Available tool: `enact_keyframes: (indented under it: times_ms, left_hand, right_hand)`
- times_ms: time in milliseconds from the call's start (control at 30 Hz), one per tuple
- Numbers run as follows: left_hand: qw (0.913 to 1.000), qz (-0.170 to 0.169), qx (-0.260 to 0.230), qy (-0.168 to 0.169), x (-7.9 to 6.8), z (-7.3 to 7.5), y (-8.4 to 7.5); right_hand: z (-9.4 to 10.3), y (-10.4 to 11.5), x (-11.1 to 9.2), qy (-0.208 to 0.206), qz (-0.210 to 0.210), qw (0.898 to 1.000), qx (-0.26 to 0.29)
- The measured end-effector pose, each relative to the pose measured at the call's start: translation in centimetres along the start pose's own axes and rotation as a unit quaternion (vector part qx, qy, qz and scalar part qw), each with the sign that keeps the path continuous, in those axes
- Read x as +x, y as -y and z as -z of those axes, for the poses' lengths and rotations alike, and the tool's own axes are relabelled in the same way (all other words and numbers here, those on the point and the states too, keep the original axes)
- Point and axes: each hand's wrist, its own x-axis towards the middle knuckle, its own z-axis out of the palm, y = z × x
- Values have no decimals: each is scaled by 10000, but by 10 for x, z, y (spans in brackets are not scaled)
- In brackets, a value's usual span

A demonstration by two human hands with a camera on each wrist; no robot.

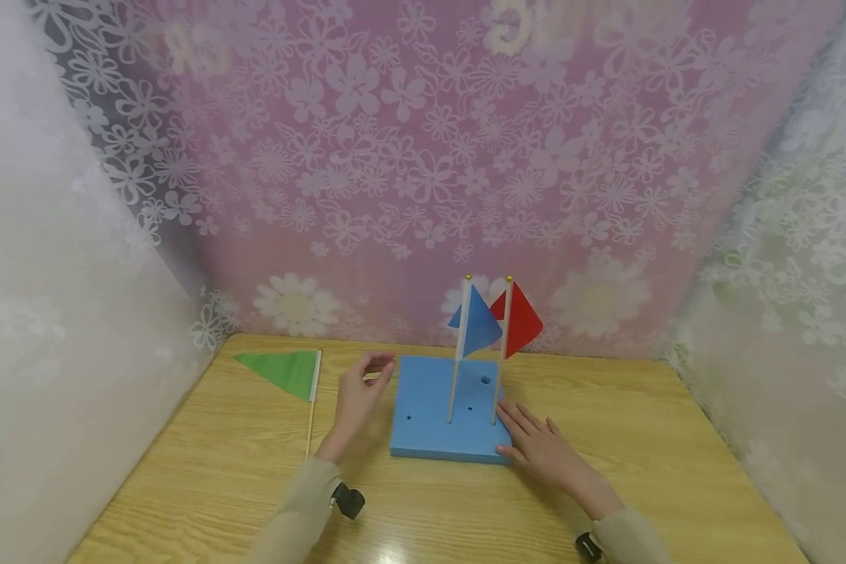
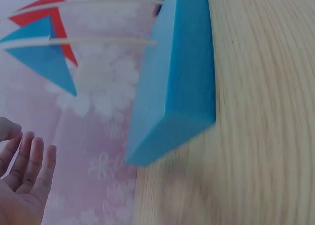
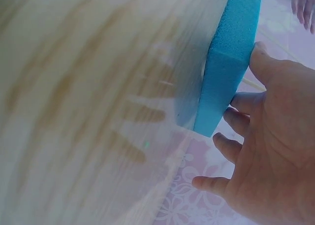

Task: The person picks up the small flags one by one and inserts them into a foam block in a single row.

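Observation:
A blue foam block (image 1: 426,388) lies on the table with small holes in its top. Two sticks stand upright in it, one bearing a blue flag (image 1: 481,327), the other a red flag (image 1: 524,323). My right hand (image 1: 546,454) rests against the block's right edge, fingers extended; the right wrist view shows thumb and fingertips touching the foam (image 3: 224,82). Just off the block's left side, my left hand (image 1: 359,395) is raised with fingers loosely bent and nothing in them. Left of that hand a green flag (image 1: 282,371) lies flat, its stick partly behind the sleeve.
The wood-grain table (image 1: 204,470) runs back to a pink flowered curtain (image 1: 395,196). Pale flowered sheets close in the left and right sides. A dark strap with a small device (image 1: 348,501) sits on the left wrist, another (image 1: 588,547) on the right.

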Motion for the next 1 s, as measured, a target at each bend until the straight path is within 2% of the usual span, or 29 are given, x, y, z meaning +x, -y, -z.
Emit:
enact_keyframes:
  times_ms: [233,367,567,667,767,867,1000]
  left_hand:
    - [9989,29,304,-354,-1,46,16]
    - [9974,288,456,-468,-4,69,24]
    - [9889,737,1186,-509,-12,96,38]
    - [9818,1087,1522,-338,-16,106,43]
    - [9709,1452,1905,-35,-20,114,45]
    - [9587,1662,2288,313,-23,120,46]
    - [9421,1875,2688,709,-24,123,45]
  right_hand:
    - [2,2,-2,-110,13,9999,24]
    - [3,3,-3,-195,72,9998,20]
    - [4,5,-4,-154,54,9999,48]
    - [3,4,-3,-176,76,9998,95]
    - [0,1,-2,-304,202,9993,-22]
    - [-3,-1,-1,-387,284,9988,-131]
    - [-1,0,0,-260,197,9995,-7]
